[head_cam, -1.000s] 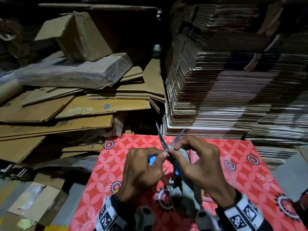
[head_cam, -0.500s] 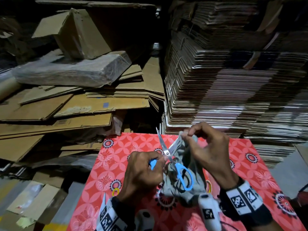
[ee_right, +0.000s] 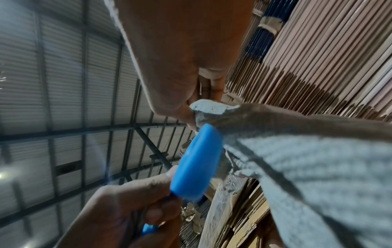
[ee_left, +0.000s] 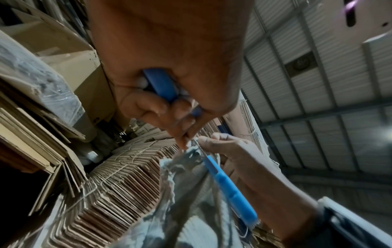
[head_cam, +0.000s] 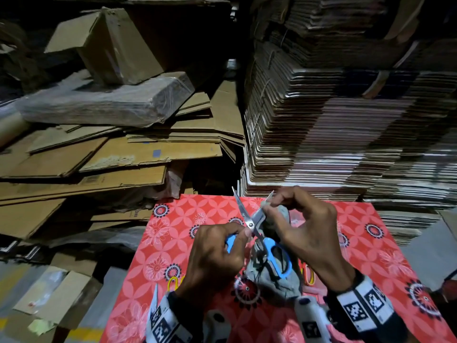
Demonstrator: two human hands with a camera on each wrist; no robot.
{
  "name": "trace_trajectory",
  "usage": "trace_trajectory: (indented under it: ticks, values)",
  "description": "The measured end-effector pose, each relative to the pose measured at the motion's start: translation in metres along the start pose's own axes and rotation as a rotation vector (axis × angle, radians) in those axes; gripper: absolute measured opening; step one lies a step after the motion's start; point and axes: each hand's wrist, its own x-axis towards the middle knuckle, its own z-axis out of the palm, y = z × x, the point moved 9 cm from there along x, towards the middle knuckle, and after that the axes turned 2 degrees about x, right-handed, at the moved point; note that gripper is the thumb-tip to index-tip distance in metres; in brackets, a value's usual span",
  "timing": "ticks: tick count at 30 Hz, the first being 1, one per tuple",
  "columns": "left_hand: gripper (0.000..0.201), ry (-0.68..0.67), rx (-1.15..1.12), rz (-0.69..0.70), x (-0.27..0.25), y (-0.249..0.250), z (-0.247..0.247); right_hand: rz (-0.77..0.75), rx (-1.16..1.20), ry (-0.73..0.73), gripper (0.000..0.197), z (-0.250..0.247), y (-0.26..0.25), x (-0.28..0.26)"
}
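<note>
Wiping a blade: left hand (head_cam: 215,256) grips one blue handle of the scissors (head_cam: 250,224), blades spread, above the red mat (head_cam: 173,243). Right hand (head_cam: 309,233) pinches the grey cloth (head_cam: 274,285) onto one blade. Next move probably calls for sliding the cloth along it, fingers clear of the edge.

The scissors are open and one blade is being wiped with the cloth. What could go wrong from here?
1. The right hand pinches the grey knitted cloth around one blade of the blue-handled steel scissors. A slide along the edge could cut through the cloth into a finger.
2. The left hand grips only one handle and the other loop hangs free, so the blades might swing shut on the pinching fingers.
</note>
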Motion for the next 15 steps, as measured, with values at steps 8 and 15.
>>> trace_trajectory:
  ticks: [8, 15]
  values:
    - [0.029, -0.007, 0.062, 0.01, 0.003, 0.002, -0.008, -0.132, 0.008, -0.275, 0.024, 0.019, -0.019, -0.019]
    - [0.028, 0.002, 0.118, 0.1, 0.001, 0.02, -0.001, -0.158, -0.053, -0.219, 0.024, 0.009, -0.028, -0.009]
